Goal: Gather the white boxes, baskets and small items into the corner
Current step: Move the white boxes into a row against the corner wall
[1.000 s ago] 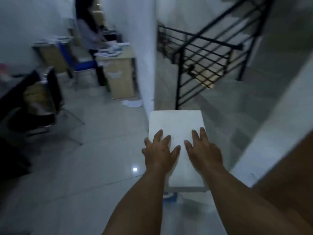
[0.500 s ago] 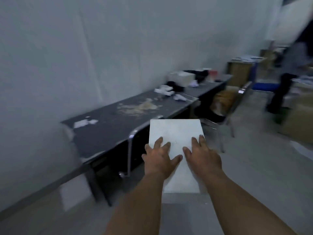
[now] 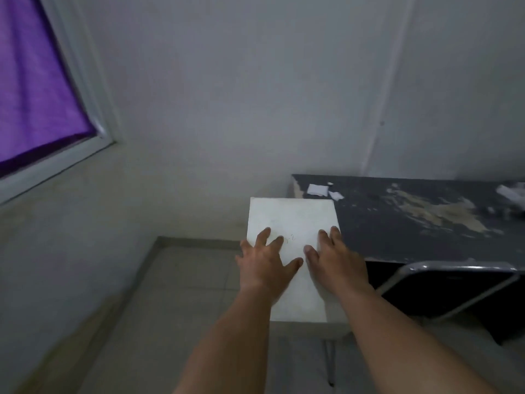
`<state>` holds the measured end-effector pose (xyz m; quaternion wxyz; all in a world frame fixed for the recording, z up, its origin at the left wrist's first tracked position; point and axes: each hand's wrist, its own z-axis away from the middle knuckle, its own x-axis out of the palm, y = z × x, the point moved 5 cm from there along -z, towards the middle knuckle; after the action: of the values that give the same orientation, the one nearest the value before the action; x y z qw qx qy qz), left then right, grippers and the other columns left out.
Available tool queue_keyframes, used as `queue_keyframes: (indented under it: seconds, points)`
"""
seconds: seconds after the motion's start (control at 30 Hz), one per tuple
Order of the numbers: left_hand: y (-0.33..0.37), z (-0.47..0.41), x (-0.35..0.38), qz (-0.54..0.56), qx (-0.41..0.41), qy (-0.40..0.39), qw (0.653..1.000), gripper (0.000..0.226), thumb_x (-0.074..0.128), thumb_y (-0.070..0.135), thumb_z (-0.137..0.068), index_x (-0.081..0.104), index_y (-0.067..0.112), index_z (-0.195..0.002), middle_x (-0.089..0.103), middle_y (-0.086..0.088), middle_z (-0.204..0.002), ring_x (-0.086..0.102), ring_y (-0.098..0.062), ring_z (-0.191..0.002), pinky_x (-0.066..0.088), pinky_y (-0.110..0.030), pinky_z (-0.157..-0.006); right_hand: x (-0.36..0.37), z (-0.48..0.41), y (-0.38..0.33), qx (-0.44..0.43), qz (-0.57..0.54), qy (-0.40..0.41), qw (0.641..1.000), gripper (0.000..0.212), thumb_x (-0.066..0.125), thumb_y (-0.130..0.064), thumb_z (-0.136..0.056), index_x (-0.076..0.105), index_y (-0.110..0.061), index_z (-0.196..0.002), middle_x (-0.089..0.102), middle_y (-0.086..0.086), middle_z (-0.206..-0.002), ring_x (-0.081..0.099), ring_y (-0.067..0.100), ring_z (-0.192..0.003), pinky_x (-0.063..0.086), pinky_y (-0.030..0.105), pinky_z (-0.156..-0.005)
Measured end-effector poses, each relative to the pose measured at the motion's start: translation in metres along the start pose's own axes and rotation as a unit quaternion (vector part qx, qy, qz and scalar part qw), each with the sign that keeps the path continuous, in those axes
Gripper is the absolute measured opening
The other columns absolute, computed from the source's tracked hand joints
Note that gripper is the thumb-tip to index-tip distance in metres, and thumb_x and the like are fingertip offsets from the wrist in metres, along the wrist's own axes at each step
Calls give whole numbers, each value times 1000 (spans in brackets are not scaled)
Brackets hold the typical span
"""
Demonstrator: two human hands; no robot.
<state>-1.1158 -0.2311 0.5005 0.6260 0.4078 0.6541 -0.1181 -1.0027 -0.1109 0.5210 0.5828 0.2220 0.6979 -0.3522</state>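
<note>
Scribble [image 3: 291, 238] on white box [image 3: 292, 214], perhaps "2"

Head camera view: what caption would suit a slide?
A person's left hand and right hand lie flat on a white rectangular box by a worn dark table.

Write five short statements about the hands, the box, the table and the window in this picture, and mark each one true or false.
1. The left hand and the right hand lie flat on top of the white box. True.
2. The window curtain is green. False: it is purple.
3. White paper scraps lie on the dark table. True.
4. The right hand grips a basket. False: it lies flat on the white box, and no basket is in view.
5. The dark table's top has pale worn patches. True.
</note>
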Motion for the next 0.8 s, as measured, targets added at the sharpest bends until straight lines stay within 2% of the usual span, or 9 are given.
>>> queue_keyframes:
  seconds: [0.33,0.6,0.8]
  points:
    - [-139,-27,2,-16,-155,9,988,75,46,81,-75,44,41,-138,27,13,-155,25,-34,-139,31,-62,-107,86,-67,-123,-161,-5,-95,982,58,26,-54,-98,26,-21,-146,13,4,-161,50,32,-125,47,42,-91]
    - [-272,-96,16,-39,-179,-62,981,76,48,80,-74,44,41,-139,26,13,-156,30,-31,-136,34,-53,-106,180,-129,-228,-144,-34,-170,974,62,27,-53,-98,21,-22,-152,8,3,-164,40,32,-137,42,44,-99]
    - [-349,-155,24,-53,-165,-142,975,80,45,81,-73,39,41,-142,21,14,-158,25,-32,-139,33,-52,-108,224,-173,-287,-115,-45,-210,970,59,30,-50,-98,25,-21,-150,10,3,-164,43,34,-134,43,44,-101]
